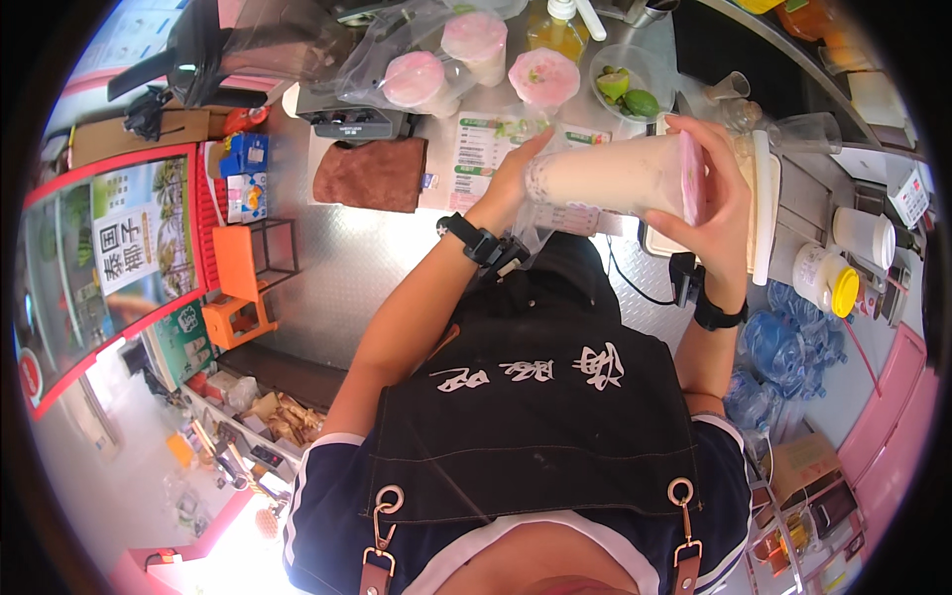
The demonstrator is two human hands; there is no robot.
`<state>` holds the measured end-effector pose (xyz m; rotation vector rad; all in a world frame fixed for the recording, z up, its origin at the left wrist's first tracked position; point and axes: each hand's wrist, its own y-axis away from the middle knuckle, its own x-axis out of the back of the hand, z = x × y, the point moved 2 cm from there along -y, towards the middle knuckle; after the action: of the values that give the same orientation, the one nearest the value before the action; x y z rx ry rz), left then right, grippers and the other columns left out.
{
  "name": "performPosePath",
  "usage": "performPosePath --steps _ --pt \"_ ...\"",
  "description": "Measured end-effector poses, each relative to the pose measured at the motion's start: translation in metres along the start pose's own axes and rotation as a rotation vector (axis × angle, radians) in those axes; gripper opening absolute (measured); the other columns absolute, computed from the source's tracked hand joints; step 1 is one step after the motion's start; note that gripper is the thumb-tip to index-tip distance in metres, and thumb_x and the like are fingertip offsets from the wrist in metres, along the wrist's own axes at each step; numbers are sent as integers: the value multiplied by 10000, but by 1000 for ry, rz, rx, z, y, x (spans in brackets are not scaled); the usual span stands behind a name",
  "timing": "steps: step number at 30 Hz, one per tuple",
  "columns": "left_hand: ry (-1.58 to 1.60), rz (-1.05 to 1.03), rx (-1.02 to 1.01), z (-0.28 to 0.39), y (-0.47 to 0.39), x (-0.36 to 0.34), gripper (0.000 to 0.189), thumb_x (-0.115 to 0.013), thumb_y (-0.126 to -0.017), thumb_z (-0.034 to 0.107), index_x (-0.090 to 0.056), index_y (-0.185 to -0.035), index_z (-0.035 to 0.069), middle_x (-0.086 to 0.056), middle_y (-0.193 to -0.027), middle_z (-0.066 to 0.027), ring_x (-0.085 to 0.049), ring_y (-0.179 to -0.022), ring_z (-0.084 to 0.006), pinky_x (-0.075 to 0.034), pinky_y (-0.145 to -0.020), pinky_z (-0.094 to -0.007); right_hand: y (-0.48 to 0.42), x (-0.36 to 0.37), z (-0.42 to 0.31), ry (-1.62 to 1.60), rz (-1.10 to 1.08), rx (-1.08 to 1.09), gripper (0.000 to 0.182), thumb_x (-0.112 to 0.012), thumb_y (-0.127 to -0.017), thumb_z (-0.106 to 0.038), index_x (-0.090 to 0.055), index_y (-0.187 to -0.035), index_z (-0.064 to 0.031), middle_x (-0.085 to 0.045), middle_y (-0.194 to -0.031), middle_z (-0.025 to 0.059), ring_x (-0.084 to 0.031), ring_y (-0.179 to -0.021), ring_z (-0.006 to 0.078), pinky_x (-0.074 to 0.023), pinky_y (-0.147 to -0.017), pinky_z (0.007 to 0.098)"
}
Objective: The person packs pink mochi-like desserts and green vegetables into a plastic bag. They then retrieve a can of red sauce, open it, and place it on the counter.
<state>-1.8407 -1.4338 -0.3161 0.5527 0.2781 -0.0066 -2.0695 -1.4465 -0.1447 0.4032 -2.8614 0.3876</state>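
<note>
A tall milk-tea cup (610, 175) lies sideways in the air in front of my apron, with dark bits at its base and a pink sealed film on top. My right hand (718, 186) grips it around the sealed end. My left hand (506, 186) holds a thin clear plastic bag (537, 223) beside the cup's base; whether the base is inside the bag is hard to tell. Beyond the hands stand a pink-sealed cup (544, 80) and two more, one sealed cup (415, 80) and another sealed cup (476, 41), partly wrapped in clear plastic.
Printed menu sheets (476, 156) and a folded brown cloth (372, 175) lie on the metal counter. At the back are a bowl of limes (632, 85) and a pump bottle (556, 33). A cutting board (766, 201) and white tubs (814, 271) stand to the right. An orange stool (238, 312) is at left.
</note>
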Motion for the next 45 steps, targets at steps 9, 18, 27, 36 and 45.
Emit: performPosePath --steps 9,18,27,36,45 --pt "-73 79 379 25 43 8 644 -351 -962 672 -571 -1186 109 -624 -734 -58 -551 -574 -135 -436 -567 -269 -3 -70 49 187 17 43 693 -799 -548 -17 -644 -1218 -105 -554 -1164 132 -561 -1114 302 -479 -953 352" --pt "466 -99 402 1 43 61 620 -386 -989 611 -541 -1315 107 -624 -1259 -86 -622 -1145 -251 -519 -938 -431 3 -172 81 268 -318 247 644 -817 -620 -134 -612 -1230 -113 -553 -1236 114 -542 -1143 333 -499 -925 395" --pt "841 -66 443 -2 74 95 614 -560 -921 433 -486 -1373 23 -596 -1271 -182 -610 -1117 -366 -527 -947 -462 11 -159 205 -12 -315 -554 408 -677 -869 -146 -559 -1240 -22 -607 -1167 146 -621 -1008 216 -517 -851 322" --pt "710 -7 360 22 85 100 538 -537 -949 431 -520 -1327 48 -625 -1226 -140 -629 -1093 -323 -535 -916 -469 -7 -176 148 -521 -52 -491 88 -551 -935 23 -626 -982 26 -665 -870 82 -644 -722 129 -510 -635 273" --pt "379 31 230 10 52 95 492 -371 -1015 440 -537 -1272 55 -668 -1122 -109 -684 -975 -252 -570 -765 -351 -13 -180 86 -810 -273 -469 85 -448 -983 25 -482 -992 -53 -488 -796 -1 -422 -657 67 -401 -581 215"
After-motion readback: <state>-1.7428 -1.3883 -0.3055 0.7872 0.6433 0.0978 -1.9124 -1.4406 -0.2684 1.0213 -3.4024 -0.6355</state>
